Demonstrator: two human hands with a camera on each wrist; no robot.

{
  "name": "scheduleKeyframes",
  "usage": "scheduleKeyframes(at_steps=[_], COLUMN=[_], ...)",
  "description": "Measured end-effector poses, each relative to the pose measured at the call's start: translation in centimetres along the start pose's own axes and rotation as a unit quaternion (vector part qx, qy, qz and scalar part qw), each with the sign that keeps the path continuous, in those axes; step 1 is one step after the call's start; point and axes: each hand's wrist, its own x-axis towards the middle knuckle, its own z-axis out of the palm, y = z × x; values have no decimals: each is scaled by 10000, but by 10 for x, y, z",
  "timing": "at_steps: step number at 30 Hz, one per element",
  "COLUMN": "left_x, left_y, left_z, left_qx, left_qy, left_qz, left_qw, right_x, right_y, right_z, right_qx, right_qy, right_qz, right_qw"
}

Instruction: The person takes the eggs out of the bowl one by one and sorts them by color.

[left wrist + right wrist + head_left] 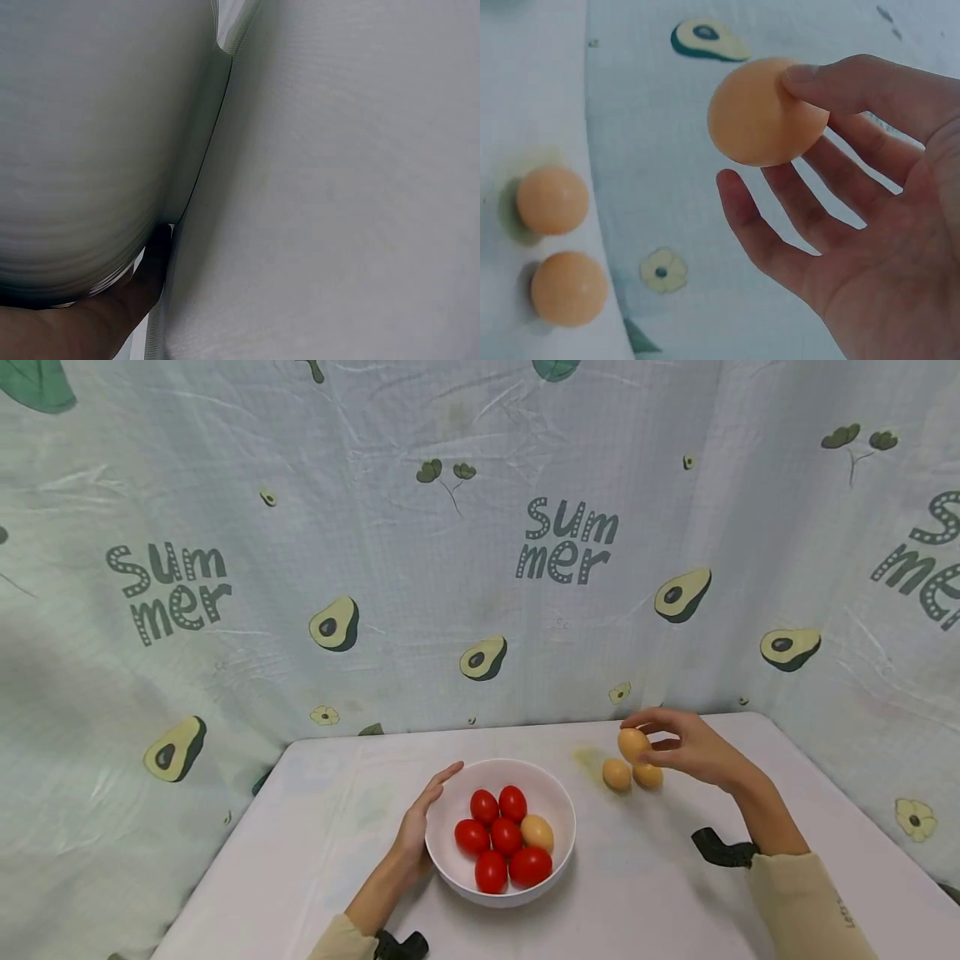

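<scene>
Above the table at the right, my right hand (pixel 686 747) pinches a brown egg (pixel 757 112) between thumb and fingers. Below it, two more brown eggs (pixel 617 775) lie side by side on the table, one partly hidden by the hand in the head view. A white bowl (pixel 558 785) stands near the middle and holds several red oval tomatoes (pixel 506 837) and one brown egg (pixel 537 833). Against the bowl's left side rests my left hand (pixel 416 827), its fingers extended along the outer wall. The left wrist view shows a finger (pixel 154 270) touching the bowl's wall.
The white table (pixel 360 793) ends at a back edge close behind the loose eggs. A hanging cloth (pixel 405 568) printed with avocados and lettering rises behind and around it. A yellowish stain (pixel 588 758) marks the surface beside the eggs.
</scene>
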Motion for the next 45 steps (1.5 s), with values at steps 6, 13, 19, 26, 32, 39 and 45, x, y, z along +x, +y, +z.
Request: scheduleKeyframes(at_steps=[6, 13, 19, 26, 32, 39, 45], left_x=[4, 6, 3, 0, 1, -2, -4], left_y=[1, 1, 3, 3, 4, 3, -1], left_z=[1, 1, 0, -1, -3, -4, -4], left_qx=[-74, -55, -367, -391, -355, -316, -174], left_qy=[-55, -82, -131, -160, -155, -169, -195], left_qz=[59, -17, -18, -35, -10, 1, -76], left_qw=[9999, 10000, 9992, 9991, 9992, 9994, 9996], right_x=[-12, -21, -23, -24, -23, -25, -34], right_y=[24, 38, 50, 68, 75, 87, 96], right_z=[-11, -20, -20, -16, -13, -5, 2], right_qx=[76, -145, -287, -477, -518, -620, -802], right_qy=[201, 412, 635, 770, 695, 537, 461], right_qz=[149, 698, 1030, 1211, 1456, 1498, 1544], right_qw=[9997, 9966, 9922, 9885, 9855, 9853, 9837])
